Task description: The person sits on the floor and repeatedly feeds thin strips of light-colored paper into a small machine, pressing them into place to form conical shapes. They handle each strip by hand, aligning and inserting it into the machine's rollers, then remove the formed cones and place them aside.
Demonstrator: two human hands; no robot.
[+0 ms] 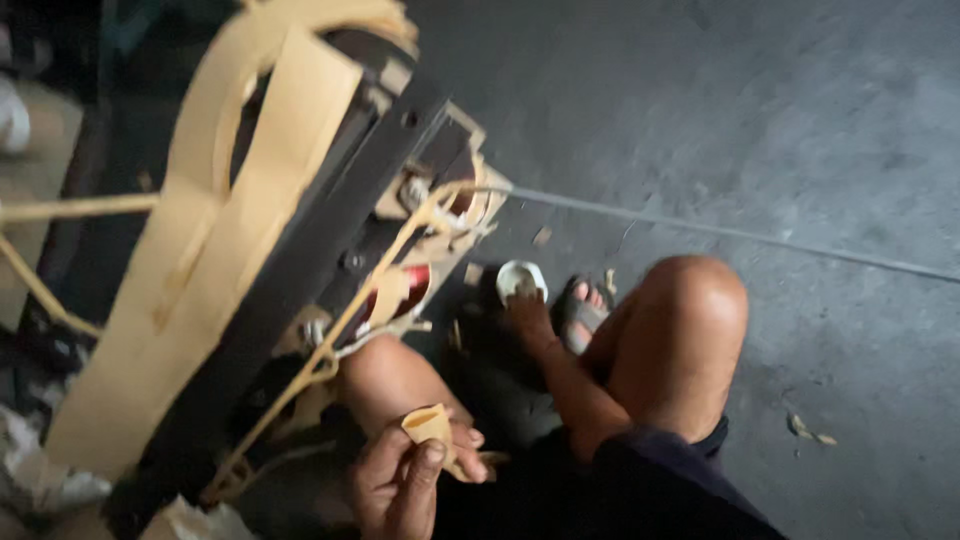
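Closed on a folded tan paper piece [428,425], low in the centre of the frame: grip of the left hand [395,485], thumb on top, fingers beneath. Best kept pinched near the edge so as not to crush the fold, and held clear of the tan strips [200,250] and the dark metal frame [310,250] filling the left side. Further right, at centre, right hand [528,315] down on a small white cup [522,278] beside the sandalled foot [580,310]. Cannot tell whether closed on the rim or merely touching. Worth steadying the cup against the grey floor [800,150] before any lift. Hard to make out: the cup's contents, the red part [415,280] inside the metal frame, and the blurred upper left. Metal frame cut off at the left and bottom edges.
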